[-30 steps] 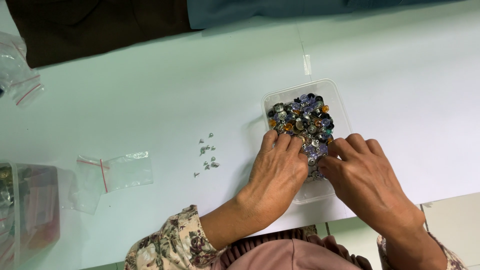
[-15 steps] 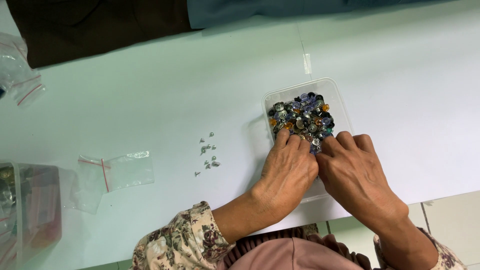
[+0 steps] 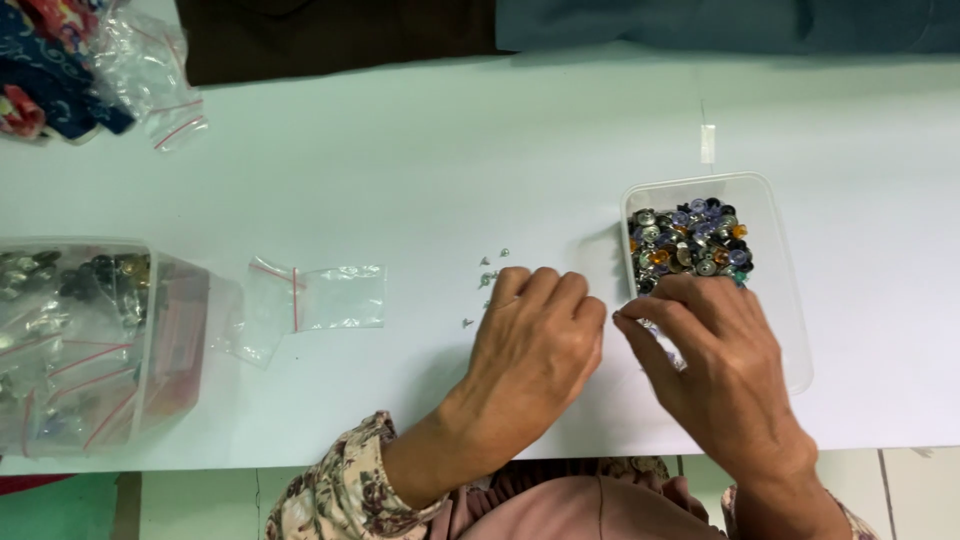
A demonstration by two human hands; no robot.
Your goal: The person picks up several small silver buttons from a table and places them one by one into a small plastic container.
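Head view, left hand: the left hand point(image 3: 535, 345) lies palm down on the white tabletop point(image 3: 420, 170), fingers curled loosely together; whether anything is under them cannot be told.
Head view, right hand: the right hand point(image 3: 715, 365) hovers over the near end of the clear rectangular plastic tub point(image 3: 790, 300), thumb and forefinger drawn narrow as if pinching; any piece between them is too small to make out.
Tub contents: a heap of small mixed metal and coloured buttons point(image 3: 690, 245), silver, black, purple and orange, fills the far half of the tub; the near half is covered by the right hand.
Tub place: at 1 o'clock from the left hand, just beside it.
Loose bits: a few tiny silver studs point(image 3: 487, 275) lie scattered on the tabletop at 11 o'clock from the left hand, touching or nearly touching its fingertips.
Small bag: a small clear flat plastic bag with a red strip point(image 3: 320, 298) lies at 9 o'clock from the left hand, apart from it; it looks empty.
Large container: a big clear plastic box wrapped in clear bags point(image 3: 90, 340) sits at the far 9 o'clock edge, holding dark and silvery pieces, blurred and cut off by the frame.
Far corner: a crumpled clear bag point(image 3: 160, 75) beside patterned blue and red cloth point(image 3: 45, 70) at 10 o'clock, partly cut off.
Far edge: dark brown cloth point(image 3: 330, 35) and grey-blue cloth point(image 3: 720, 22) at 12 o'clock, cut off at the top.
Near edge: a floral sleeve point(image 3: 340, 495) on the left forearm, cropped at the bottom.
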